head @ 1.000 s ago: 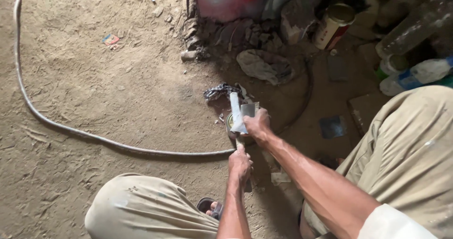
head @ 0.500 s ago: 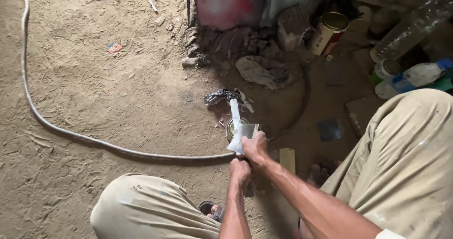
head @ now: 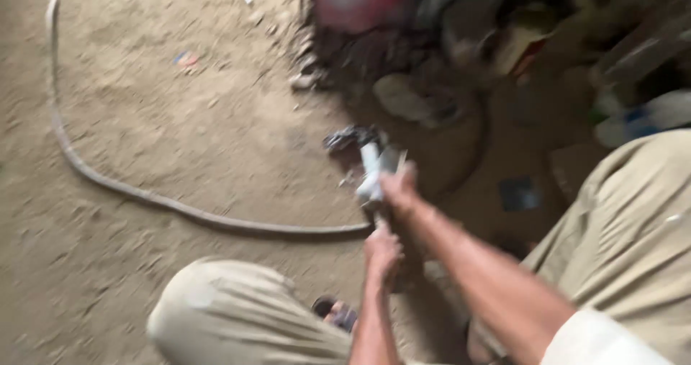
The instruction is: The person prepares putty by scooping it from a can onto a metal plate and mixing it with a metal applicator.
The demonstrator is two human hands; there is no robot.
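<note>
- A pale hose [head: 144, 192] lies on the dirt floor [head: 144, 106]. It comes down from the top left edge and curves across to the middle of the view, where it ends just left of the hands.
- A small coloured scrap [head: 186, 58] lies on the floor in the upper left, well apart from the hose.
- The person's left knee [head: 237, 311], in beige cloth, fills the bottom of the view. A sandalled foot [head: 337, 313] shows just beside it.
- The left hand [head: 383, 250] is closed in a fist around something thin that rises toward the white piece. Blur hides what it is.
- The white pipe-like piece [head: 373, 169] stands tilted just above the floor at the centre. Its lower end is under the right hand, and a dark crumpled bit [head: 345, 138] lies at its top end.
- The right hand [head: 399, 188] is closed around the lower part of the white piece, just above the left hand. The two hands are near each other, but I cannot tell whether they touch.
- A pale rag or stone [head: 407, 97] lies on the floor behind the hands, by the dark clutter.
- A tin can [head: 522, 44] lies tipped in the clutter at the upper right. Its contents cannot be told through the blur.
- A plastic bottle [head: 648, 116] with a blue band lies on its side at the right edge. What is in it cannot be told.
- The right leg [head: 626, 242], in the same beige cloth, fills the lower right.
</note>
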